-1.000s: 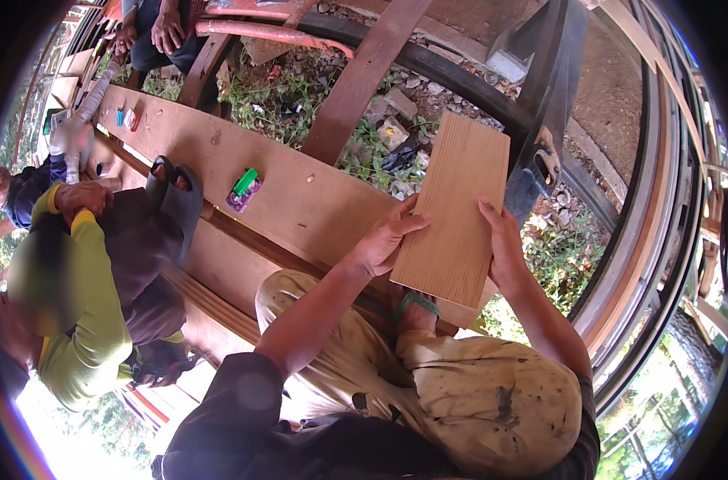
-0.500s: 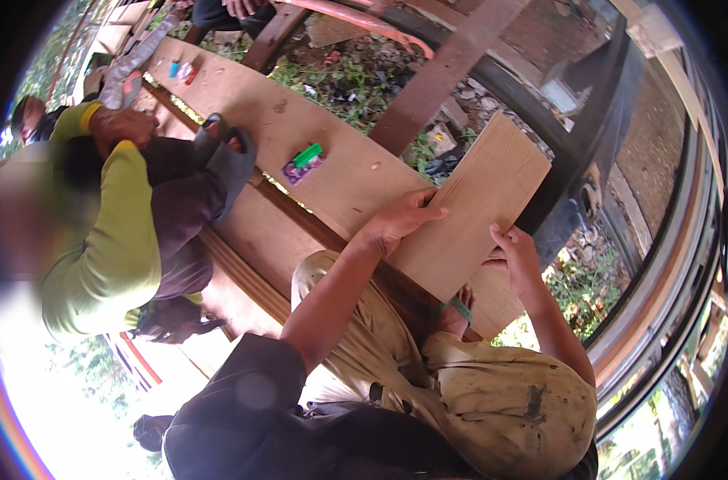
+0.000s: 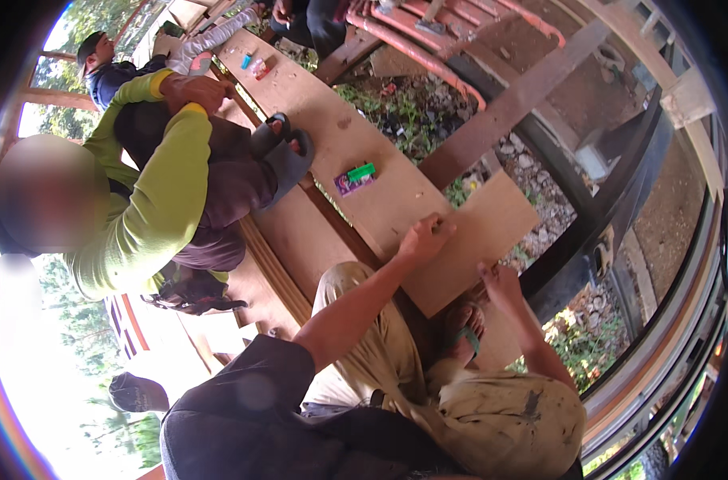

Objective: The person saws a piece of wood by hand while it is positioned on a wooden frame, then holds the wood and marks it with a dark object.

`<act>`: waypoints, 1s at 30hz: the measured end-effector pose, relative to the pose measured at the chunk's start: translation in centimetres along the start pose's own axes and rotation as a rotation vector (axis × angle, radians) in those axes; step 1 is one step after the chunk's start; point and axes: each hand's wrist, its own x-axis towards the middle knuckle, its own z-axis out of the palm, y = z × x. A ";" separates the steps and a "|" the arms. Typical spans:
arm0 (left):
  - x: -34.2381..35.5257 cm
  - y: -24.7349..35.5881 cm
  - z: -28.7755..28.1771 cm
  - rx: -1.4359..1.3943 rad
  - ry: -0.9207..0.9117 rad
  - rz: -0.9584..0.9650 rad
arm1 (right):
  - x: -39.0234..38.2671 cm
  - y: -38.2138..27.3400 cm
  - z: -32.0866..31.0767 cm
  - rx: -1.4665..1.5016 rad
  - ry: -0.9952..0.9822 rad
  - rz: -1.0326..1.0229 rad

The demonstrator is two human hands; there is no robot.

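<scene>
1. Head view: from afar, I look through the left of two fisheye cameras on the wearer's head, aimed downward.
2. Near field: I see the left hand [image 3: 424, 242] and right hand [image 3: 502, 288] close by, around mid-frame, above the trousers [image 3: 476, 408].
3. Wide field: my view takes in the plank bench [image 3: 332, 132], upper left, and long boards [image 3: 660, 376] bending along the right rim.

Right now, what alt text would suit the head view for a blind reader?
A bare left hand and right hand are at opposite edges of a flat wooden board. Nearby, a green object rests on a purple packet on a long plank; to the left, a person in yellow-green sleeves sits.
</scene>
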 end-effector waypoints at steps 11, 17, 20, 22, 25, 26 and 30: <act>-3.3 2.4 2.1 0.326 -0.059 0.016 | -4.0 3.2 -1.0 -0.211 0.149 -0.045; -3.6 2.6 2.1 0.456 0.098 0.293 | -5.5 -1.4 -3.8 -0.216 0.108 -0.322; -3.2 1.2 2.1 0.397 0.102 0.256 | -10.5 -12.9 -5.4 -0.153 -0.122 -0.482; -3.5 0.3 2.9 0.379 0.175 0.262 | -13.9 -20.0 -5.7 -0.202 -0.262 -0.709; -3.4 -0.4 4.6 0.361 0.328 0.352 | -19.0 -28.5 -3.7 -0.252 -0.354 -1.117; -2.8 -2.1 5.2 0.330 0.366 0.391 | -21.0 -30.7 -2.8 -0.269 -0.481 -1.089; -3.6 -1.4 4.6 0.244 0.401 0.523 | -24.6 -33.3 2.7 -0.119 -0.721 -1.215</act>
